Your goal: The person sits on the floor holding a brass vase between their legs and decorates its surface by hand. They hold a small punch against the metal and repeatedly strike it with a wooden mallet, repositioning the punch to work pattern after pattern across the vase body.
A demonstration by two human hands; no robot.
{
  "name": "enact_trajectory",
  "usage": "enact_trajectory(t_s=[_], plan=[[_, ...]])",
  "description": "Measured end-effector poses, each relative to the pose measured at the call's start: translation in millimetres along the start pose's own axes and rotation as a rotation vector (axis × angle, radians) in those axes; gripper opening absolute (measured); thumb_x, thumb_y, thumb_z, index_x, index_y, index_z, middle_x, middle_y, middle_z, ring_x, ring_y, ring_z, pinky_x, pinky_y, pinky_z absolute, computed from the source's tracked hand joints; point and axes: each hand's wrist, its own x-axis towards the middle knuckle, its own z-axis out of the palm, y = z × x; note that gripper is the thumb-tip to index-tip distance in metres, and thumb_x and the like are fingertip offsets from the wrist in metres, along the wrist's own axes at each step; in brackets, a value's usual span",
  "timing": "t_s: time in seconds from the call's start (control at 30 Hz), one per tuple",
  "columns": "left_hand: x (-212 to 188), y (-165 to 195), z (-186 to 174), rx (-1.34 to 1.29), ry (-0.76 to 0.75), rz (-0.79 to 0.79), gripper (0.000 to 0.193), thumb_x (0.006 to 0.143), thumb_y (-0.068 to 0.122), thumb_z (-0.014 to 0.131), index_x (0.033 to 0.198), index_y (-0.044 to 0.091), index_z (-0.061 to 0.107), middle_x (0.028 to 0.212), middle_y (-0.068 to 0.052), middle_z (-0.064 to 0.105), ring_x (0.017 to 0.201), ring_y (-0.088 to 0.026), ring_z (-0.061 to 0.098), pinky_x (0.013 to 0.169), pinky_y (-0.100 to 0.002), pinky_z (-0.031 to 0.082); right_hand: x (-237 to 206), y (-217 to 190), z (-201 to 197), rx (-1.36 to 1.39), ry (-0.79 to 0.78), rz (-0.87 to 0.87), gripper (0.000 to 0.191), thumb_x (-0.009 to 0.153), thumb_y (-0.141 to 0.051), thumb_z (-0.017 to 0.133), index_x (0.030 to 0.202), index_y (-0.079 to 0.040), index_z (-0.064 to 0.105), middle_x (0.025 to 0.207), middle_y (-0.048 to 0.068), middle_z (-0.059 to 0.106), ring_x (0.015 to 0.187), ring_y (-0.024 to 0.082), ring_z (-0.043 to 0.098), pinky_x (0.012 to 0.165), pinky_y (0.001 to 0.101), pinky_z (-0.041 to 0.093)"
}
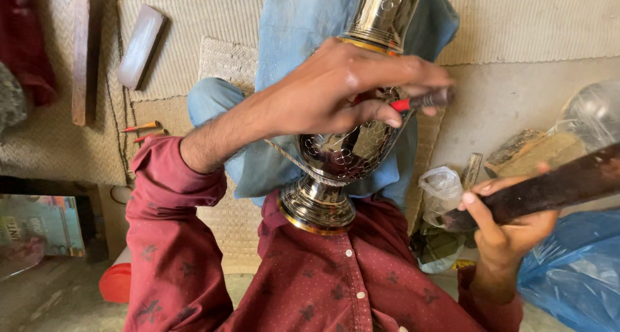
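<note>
brass vase [342,151] propped foot-down on the lap, looks heavy, stiff, slick, best gripped at the narrow stem | left hand [336,93] pinched on a red-tipped chisel [420,101] against the vase | right hand [507,232] wrapped round a dark wooden mallet [549,186], right of vase | woven mat [194,22] floor behind

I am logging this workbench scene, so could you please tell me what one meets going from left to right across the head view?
Wooden strip → whitish block → left hand holding a red-handled tool against the engraved metal vase → right hand gripping a dark wooden stick.
</note>
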Motion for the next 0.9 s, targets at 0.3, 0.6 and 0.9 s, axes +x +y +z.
enact_trajectory(t_s=[0.3,0.6,0.9], plan=[[13,-16,-1,0.052,-0.151,0.125,0.055,0.101,0.025,0.075,0.149,0.013,0.053,0.132,-0.004,0.074,0.12,-0.029,0.071,0.093,-0.042,0.056,16,-9,-24,0.003,-0.122,-0.262,0.076,0.11,0.001,0.071,0.157,-0.025,0.018,0.096,0.012,0.056,0.074,0.021,0.062,0.074,0.0359,0.061],[12,-15,0,-0.002,-0.188,0.118,0.055,0.103,0.022,0.073,0.152,0.012,0.053,0.125,-0.003,0.076,0.113,-0.029,0.073,0.088,-0.043,0.055,61,-57,-1,-0.83,-0.267,-0.469,0.042,0.102,0.011,0.074,0.129,-0.008,0.047,0.101,0.016,0.06,0.082,0.028,0.065,0.078,0.0393,0.059],[-13,12,18,0.101,0.225,-0.006,0.046,0.105,0.01,0.072,0.145,0.011,0.05,0.126,-0.006,0.071,0.112,-0.028,0.072,0.09,-0.036,0.059,116,-86,-6,-1.278,-0.557,-0.666,0.043,0.096,0.007,0.078,0.132,0.001,0.056,0.108,0.019,0.066,0.093,0.026,0.068,0.084,0.0347,0.056]])
